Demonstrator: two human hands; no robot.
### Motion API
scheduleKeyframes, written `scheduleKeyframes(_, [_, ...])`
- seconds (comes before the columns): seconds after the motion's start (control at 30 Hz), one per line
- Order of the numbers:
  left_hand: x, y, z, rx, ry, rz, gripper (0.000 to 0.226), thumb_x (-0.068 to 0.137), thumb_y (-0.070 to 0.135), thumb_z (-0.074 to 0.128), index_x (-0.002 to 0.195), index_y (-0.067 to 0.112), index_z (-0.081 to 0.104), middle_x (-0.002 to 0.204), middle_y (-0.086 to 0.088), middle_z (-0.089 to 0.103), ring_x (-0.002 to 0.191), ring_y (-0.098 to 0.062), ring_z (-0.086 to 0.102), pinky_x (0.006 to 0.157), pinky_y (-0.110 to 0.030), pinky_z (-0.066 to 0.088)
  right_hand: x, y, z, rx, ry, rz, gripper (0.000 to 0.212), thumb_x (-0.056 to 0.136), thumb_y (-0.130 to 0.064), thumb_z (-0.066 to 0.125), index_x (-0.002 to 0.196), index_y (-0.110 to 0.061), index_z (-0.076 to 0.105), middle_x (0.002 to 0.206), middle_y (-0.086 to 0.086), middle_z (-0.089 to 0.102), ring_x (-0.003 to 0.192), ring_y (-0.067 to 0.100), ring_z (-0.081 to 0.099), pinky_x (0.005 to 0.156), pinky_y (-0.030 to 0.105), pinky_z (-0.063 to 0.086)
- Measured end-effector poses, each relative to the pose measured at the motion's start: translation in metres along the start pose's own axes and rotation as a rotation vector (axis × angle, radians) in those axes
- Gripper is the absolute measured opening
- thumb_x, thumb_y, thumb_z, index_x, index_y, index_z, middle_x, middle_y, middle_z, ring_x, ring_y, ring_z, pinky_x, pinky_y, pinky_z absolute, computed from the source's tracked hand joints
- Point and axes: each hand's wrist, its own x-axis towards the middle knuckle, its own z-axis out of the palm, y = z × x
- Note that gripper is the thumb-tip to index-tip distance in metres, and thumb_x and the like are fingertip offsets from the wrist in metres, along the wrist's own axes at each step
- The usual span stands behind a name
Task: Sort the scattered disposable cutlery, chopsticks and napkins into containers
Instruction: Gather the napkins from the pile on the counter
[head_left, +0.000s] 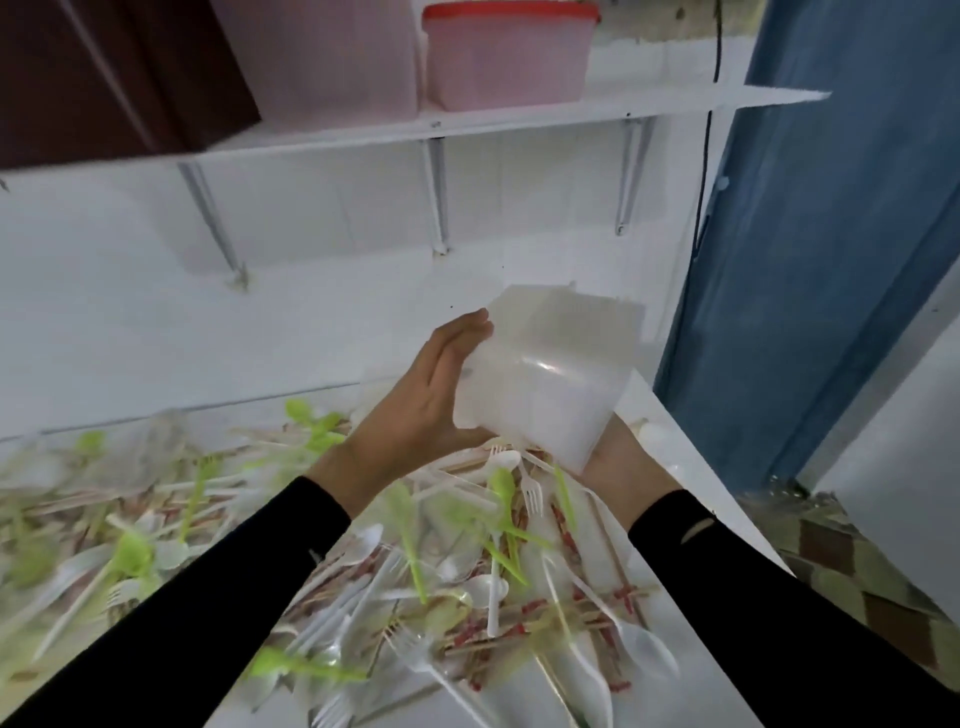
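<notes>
The left hand (426, 400) lies flat against the near side of a translucent plastic container (556, 364), its fingers straight and pressing. The right hand (621, 457) supports the container from beneath. Its palm shows but its fingers are hidden, so how they lie cannot be told. The container is held tilted in the air between the two hands, above the far right part of the white table (696, 478), clear of the heap below.

Under it, white forks (531, 491), green spoons (501, 486) and paper-sleeved chopsticks (618, 597) lie tangled together. No napkins can be made out.

The step seems to be setting the container down for sorting. It probably needs to be turned mouth up first. It should then stand level on a bare patch of table, because resting on loose cutlery it would likely rock.
</notes>
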Motion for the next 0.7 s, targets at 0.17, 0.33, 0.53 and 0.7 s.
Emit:
scheduleKeyframes(0.17, [-0.02,0.017,-0.014,-0.051,-0.019,-0.038,0.099,0.074,0.036,0.085,0.149,0.005,0.028,0.159,-0.01,0.014,0.137,-0.016,0.039,0.104,-0.025,0.044,0.012,0.009,0.016,-0.128,-0.086,0.04,0.082,0.012,-0.021,0.102,0.088,-0.001,0.076,0.092,0.018,0.073,0.08,0.03,0.071,0.077,0.041,0.06])
scheduleKeyframes(0.33, [-0.03,-0.026,-0.013,-0.254,0.093,-0.551,0.071,0.094,0.046,0.057,0.151,0.021,0.023,0.155,0.006,0.029,0.129,-0.011,0.046,0.107,-0.03,0.04,0.029,0.005,0.002,-0.036,-0.058,0.057,0.074,0.011,-0.012,0.101,0.081,-0.001,0.078,0.088,0.017,0.074,0.076,0.03,0.073,0.061,0.04,0.061])
scheduleKeyframes(0.53, [-0.044,-0.117,0.013,-0.078,-0.011,-1.217,0.066,0.096,0.038,0.056,0.145,0.003,0.029,0.143,-0.016,0.046,0.129,-0.031,0.048,0.102,-0.037,0.036,0.057,-0.005,-0.011,-0.157,0.048,0.012,0.086,0.012,-0.022,0.1,0.09,-0.011,0.065,0.086,0.014,0.062,0.072,0.028,0.065,0.057,0.036,0.059])
scheduleKeyframes(0.7, [-0.047,-0.141,0.037,-0.101,-0.139,-1.417,0.039,0.094,0.04,0.058,0.095,0.001,0.059,0.089,-0.012,0.062,0.089,-0.031,0.061,0.069,-0.028,0.038,0.076,0.001,-0.008,-0.157,0.059,0.056,0.053,0.034,-0.014,0.095,0.082,-0.006,0.073,0.081,0.019,0.066,0.075,0.031,0.067,0.069,0.036,0.059])
